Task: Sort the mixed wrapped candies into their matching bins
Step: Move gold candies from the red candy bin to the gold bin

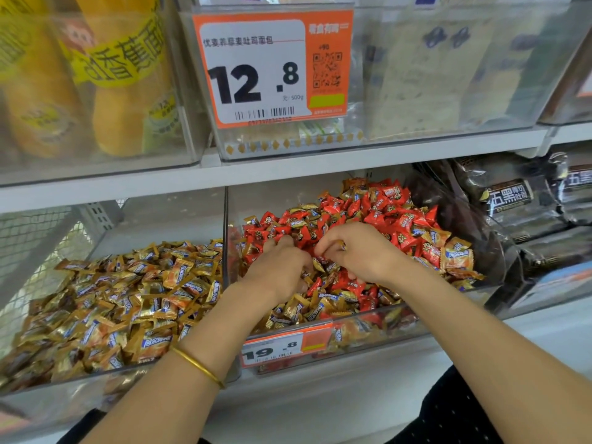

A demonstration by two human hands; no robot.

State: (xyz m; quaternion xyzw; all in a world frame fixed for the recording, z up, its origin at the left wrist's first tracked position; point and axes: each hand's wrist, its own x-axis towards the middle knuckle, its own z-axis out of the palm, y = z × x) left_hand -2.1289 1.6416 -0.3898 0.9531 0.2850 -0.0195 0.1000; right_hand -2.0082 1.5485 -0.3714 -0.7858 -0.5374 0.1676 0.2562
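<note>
Both hands work inside the mixed bin [448, 315] at the centre of the shelf, where red candies [384, 216] and gold ones lie jumbled together. The right hand [358, 254] pinches a gold candy [341, 245] between thumb and fingertips. At its 9 o'clock the left hand [278, 267], a gold bracelet [198, 366] on its wrist, digs curled fingers into the pile; whether it grasps anything I cannot tell. At 9 o'clock of the mixed bin stands the gold bin [179, 216], at 3 o'clock dark packets [512, 200], at 6 o'clock an orange price tag [282, 349].
</note>
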